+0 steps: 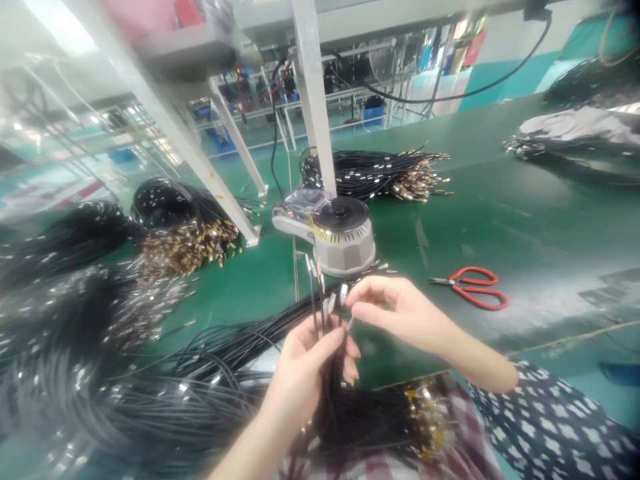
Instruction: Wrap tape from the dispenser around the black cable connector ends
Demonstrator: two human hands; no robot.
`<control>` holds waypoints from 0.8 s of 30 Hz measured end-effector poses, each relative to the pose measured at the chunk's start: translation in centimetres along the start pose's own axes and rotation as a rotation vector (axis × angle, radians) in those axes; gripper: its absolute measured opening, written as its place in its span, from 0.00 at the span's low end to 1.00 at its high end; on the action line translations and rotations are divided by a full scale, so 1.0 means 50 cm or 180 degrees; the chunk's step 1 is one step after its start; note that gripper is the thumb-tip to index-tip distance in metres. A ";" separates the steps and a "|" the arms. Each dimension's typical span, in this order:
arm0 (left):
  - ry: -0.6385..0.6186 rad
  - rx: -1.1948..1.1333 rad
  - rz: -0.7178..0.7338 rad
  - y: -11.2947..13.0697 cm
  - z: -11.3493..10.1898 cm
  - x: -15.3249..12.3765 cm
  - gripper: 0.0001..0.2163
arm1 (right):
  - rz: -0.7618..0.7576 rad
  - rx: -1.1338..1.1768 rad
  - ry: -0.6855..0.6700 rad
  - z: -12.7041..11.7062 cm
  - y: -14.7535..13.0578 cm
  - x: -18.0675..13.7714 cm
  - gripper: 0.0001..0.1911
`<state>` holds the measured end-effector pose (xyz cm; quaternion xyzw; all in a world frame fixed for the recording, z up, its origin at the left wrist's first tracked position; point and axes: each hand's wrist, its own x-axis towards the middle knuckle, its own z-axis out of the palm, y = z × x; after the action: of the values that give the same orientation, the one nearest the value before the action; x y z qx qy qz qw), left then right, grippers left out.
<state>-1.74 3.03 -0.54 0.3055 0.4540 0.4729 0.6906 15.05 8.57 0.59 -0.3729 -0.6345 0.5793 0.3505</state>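
My left hand (pixel 306 370) is closed around a small upright bunch of thin black cables (pixel 325 333) with silver tips, low in the middle of the view. My right hand (pixel 400 310) pinches the silver tip of one of those cables (pixel 344 293) just above the left hand's thumb. The bunch runs down into a larger bundle with gold connectors (pixel 425 420) lying across my lap. A grey tape dispenser (pixel 336 230) stands on the green table right behind the hands.
Red-handled scissors (pixel 475 287) lie right of the dispenser. Big heaps of black cables (pixel 100 320) with gold ends cover the left side; another bundle (pixel 380 173) lies behind the dispenser. White frame legs (pixel 313 100) rise from the table. More cables sit far right (pixel 575 143).
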 end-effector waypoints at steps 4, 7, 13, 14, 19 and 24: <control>0.0395 0.0090 0.0285 0.001 -0.001 -0.006 0.08 | -0.0133 0.0426 -0.0185 0.017 0.002 -0.001 0.11; 0.0460 -0.0129 0.0396 0.008 -0.010 -0.011 0.07 | -0.0055 0.0481 -0.0101 0.024 0.009 -0.001 0.14; -0.0224 -0.0514 -0.0188 0.032 -0.032 -0.021 0.09 | 0.0229 0.0448 0.0153 0.030 0.015 0.013 0.17; -0.0141 -0.0335 -0.0215 0.032 -0.032 -0.021 0.07 | 0.0207 0.0404 0.0209 0.031 0.010 0.017 0.17; -0.0003 0.0074 -0.0260 0.011 -0.024 -0.008 0.13 | 0.0050 0.0448 0.0193 0.047 -0.016 0.044 0.17; 0.0302 -0.0121 -0.0026 0.007 -0.034 0.000 0.15 | 0.0582 0.0940 0.0413 0.048 -0.005 0.110 0.09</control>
<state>-3.42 3.16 -0.95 0.2677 0.4784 0.4926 0.6759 10.30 12.25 0.71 -0.4101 -0.4820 0.6703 0.3876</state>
